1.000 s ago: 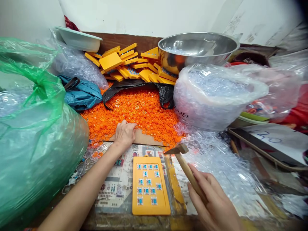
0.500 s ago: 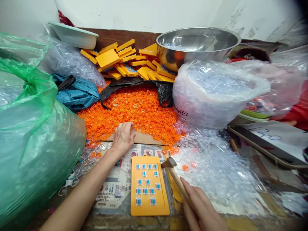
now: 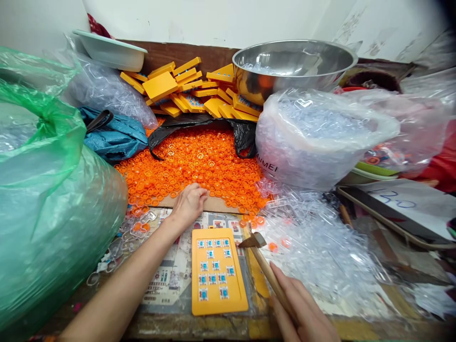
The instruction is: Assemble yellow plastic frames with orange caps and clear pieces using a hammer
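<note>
My left hand [image 3: 189,203] is closed at the front edge of a heap of orange rings [image 3: 206,166], over a strip of cardboard [image 3: 221,204]; what its fingers hold, if anything, is too small to make out. A hammer [image 3: 265,263] with a wooden handle is in my right hand [image 3: 302,308], its metal head just right of a yellow tray's upper corner. That yellow tray [image 3: 237,299] lies flat in front of me and bears several small blue-and-white square pieces in rows.
Clear plastic pieces [image 3: 320,251] spread at the right, beside a phone [image 3: 395,216]. A green bag [image 3: 60,223] bulges at the left. Behind stand stacked yellow trays [image 3: 160,86], a steel bowl [image 3: 295,59] and a white bag [image 3: 302,152] of clear pieces.
My left hand has moved a little to the right along the heap's edge, and its fingers are more tightly closed. The yellow tray appears slightly further left and up. My right hand still holds the hammer.
</note>
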Tool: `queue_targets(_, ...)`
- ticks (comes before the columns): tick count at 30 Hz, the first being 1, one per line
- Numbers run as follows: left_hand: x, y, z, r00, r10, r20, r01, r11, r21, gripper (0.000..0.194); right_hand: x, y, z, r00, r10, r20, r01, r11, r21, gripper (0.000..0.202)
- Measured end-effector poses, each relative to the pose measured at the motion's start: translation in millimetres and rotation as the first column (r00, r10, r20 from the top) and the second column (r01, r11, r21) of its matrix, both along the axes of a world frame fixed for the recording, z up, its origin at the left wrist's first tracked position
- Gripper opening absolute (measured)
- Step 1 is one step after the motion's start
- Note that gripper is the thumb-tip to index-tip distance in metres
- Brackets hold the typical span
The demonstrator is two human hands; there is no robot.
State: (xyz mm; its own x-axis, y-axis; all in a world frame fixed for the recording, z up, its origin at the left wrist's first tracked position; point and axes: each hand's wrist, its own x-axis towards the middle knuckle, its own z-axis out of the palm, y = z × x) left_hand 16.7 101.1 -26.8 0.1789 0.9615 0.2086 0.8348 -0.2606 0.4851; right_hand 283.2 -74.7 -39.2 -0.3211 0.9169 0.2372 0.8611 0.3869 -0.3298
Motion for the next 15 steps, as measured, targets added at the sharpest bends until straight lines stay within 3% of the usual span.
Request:
queue_targets(6, 1, -8, 1.7, 0.987, -0.018, 0.157, 0.017, 1.0, 0.006, 0.024, -2, -4, 2.4, 0.999, 0.034, -0.03, -0.033, 0.999, 0.039, 0.062)
queue_targets(11, 17, -55, 17.0, 0.923, -0.142, 0.358, 0.142, 0.989, 0.028, 0.036, -8, -3, 10.2, 0.984, -0.051, -0.169, 0.055, 0.998, 0.018, 0.055)
queue_targets(15, 33, -89, 18.3, 0.884, -0.283, 0.372, 0.259, 0.959, 0.115, 0.036, -18, -5, 18.0, 0.948, -0.077, -0.309, 0.079, 0.997, -0.005, 0.052)
